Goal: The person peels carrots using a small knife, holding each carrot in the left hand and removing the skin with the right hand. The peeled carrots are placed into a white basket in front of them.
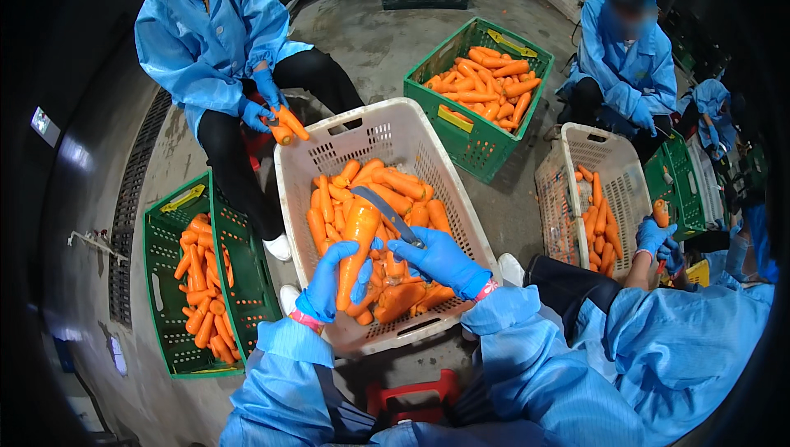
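My left hand (324, 281), in a blue glove, is wrapped round the lower part of a large peeled-looking orange carrot (359, 229). The carrot stands nearly upright, its thick end pointing away from me. In my blue-gloved right hand (448, 264) is a knife (383, 206) with a curved, dark grey blade. The blade slants up and left, its tip close to the carrot's thick end; whether it touches cannot be made out. Both hands are above a white perforated crate (434, 169) that holds many loose carrots (398, 185).
A green crate of carrots (250, 307) stands to the left, another green crate (471, 144) beyond at the right. A co-worker (216, 44) opposite holds carrots. On my right, another person's gloved hand (654, 236) holds a carrot by a second white crate (553, 169). A red stool (436, 386) is below me.
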`<state>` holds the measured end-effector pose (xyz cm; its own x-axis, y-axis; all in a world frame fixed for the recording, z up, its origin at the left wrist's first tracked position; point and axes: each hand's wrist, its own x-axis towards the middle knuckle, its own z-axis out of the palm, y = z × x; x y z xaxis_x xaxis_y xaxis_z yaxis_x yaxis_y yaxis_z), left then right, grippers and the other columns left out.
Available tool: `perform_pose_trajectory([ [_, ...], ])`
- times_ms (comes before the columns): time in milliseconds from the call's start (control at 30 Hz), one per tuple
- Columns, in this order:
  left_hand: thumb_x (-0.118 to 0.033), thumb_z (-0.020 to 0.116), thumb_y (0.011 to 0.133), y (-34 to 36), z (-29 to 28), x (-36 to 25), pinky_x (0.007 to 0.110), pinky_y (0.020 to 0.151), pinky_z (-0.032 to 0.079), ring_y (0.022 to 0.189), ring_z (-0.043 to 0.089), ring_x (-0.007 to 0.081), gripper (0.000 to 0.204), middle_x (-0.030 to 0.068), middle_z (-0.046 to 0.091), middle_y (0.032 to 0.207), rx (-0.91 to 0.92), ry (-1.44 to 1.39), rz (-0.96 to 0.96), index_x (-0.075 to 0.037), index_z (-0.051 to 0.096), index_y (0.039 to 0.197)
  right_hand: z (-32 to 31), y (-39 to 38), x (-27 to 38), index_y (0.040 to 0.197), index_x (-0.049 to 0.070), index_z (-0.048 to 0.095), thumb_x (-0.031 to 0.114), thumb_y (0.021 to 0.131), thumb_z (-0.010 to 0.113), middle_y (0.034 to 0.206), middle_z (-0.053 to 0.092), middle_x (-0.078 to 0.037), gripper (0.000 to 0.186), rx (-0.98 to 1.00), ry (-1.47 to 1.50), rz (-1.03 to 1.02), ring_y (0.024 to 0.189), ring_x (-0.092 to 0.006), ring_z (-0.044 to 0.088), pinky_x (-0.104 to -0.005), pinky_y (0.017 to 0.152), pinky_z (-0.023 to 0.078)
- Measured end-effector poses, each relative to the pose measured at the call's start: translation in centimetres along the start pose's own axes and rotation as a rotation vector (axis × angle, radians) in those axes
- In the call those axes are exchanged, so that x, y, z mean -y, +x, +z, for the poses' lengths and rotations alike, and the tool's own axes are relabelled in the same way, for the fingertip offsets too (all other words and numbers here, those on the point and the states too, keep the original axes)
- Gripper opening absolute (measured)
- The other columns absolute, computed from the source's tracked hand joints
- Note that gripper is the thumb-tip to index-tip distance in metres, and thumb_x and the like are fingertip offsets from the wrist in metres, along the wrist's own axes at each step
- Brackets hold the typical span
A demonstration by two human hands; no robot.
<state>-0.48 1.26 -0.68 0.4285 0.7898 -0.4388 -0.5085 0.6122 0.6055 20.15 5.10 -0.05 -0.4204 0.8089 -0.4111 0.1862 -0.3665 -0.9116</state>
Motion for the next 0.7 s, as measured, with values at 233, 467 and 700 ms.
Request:
perform_pose_trajectory([
  [233, -0.039, 0.045, 0.088, 0.0, -0.3, 0.9, 0.029, 0.037, 0.039, 0.036, 0.045, 0.0198, 0.045, 0.0093, 0.049, 0.055, 0.002, 0.056, -0.056, 0.002, 0.05, 0.107, 0.5, -0.5, 1.0, 0.086, 0.006, 0.061, 0.041, 0.087, 0.061, 0.057, 0.049, 0.001, 0.035, 0.173, 0.083, 0.119, 0.045, -0.0063, 0.044, -0.0211, 0.04, 0.035],
  [467, -0.039, 0.043, 0.088, 0.1, -0.6, 0.1, 0.029, 0.038, 0.038, 0.036, 0.044, 0.0184, 0.048, 0.0084, 0.048, 0.054, 0.074, -0.141, 0.018, 0.001, 0.048, 0.115, -0.3, -0.7, 1.1, 0.083, 0.004, 0.062, 0.041, 0.09, 0.057, 0.05, 0.046, 0.0, 0.037, 0.219, 0.157, 0.179, 0.041, -0.0076, 0.042, -0.0215, 0.038, 0.032],
  [700, -0.04, 0.043, 0.089, 0.2, -0.6, 0.0, 0.027, 0.037, 0.038, 0.036, 0.043, 0.0166, 0.05, 0.0067, 0.049, 0.055, 0.046, 0.011, 0.073, -0.002, 0.047, 0.121, -0.7, -0.4, 0.3, 0.088, 0.003, 0.061, 0.039, 0.089, 0.06, 0.055, 0.052, -0.001, 0.036, 0.079, 0.092, 0.086, 0.043, -0.0074, 0.046, -0.022, 0.04, 0.037],
])
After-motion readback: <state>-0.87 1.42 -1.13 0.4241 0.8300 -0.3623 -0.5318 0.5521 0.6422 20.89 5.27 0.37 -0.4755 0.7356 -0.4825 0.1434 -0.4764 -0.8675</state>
